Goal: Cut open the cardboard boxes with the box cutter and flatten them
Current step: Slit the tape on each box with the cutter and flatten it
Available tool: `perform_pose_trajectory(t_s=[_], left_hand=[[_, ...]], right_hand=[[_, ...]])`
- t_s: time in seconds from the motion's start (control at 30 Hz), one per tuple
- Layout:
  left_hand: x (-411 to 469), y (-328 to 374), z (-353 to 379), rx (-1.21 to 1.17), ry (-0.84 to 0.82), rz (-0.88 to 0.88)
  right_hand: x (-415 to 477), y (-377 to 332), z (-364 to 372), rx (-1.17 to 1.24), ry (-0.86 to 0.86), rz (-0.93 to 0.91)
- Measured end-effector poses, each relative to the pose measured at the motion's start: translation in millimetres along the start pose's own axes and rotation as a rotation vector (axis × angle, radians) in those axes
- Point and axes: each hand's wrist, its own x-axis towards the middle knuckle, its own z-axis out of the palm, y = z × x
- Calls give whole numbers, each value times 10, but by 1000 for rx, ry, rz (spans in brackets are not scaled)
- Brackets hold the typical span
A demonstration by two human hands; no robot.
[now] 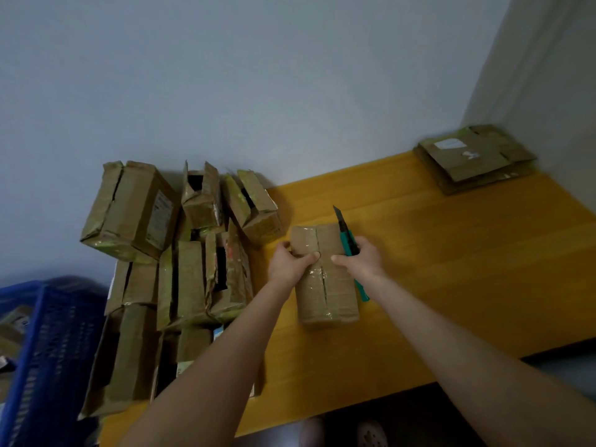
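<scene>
The small brown taped cardboard box (324,272) is lying mid-way along the yellow wooden bench (451,269), its seam running toward twelve o'clock. The left hand (288,261) is curling its fingers round the nine o'clock edge. At three o'clock the right hand (364,258) is gripping the teal box cutter (346,241), thumb pressing the top. The blade is sticking out, so a slip could nick the left thumb. Whether the seam tape is fully slit is hard to tell.

your box cutter (347,244) is teal, the box (325,295) brown, the table (451,269) yellow; at eight o'clock, a blue latticed crate (48,350).
</scene>
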Motion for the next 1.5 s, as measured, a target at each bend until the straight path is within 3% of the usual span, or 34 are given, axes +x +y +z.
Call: perform_pose_trajectory(t_s=[0.23,0.47,0.73,0.9,1.1,1.3,1.5], left_hand=[[55,22,-293,295,-83,106],[96,-37,-350,77,-67,36],[-27,227,-449,333,247,302],[-67,301,-458,360,255,244],[-33,279,-458,307,242,302],[-87,223,-466,333,145,305],[-146,172,-485,345,222,370]], right_hand=[[-81,-67,160,-59,-16,-98],[-46,-73,284,-40,-25,14],[-57,-194,307,24,45,-174],[-66,-214,303,26,23,-139],[-89,-175,231,3,31,-124],[-167,-125,247,-12,32,-120],[-246,-115,215,6,71,-107]])
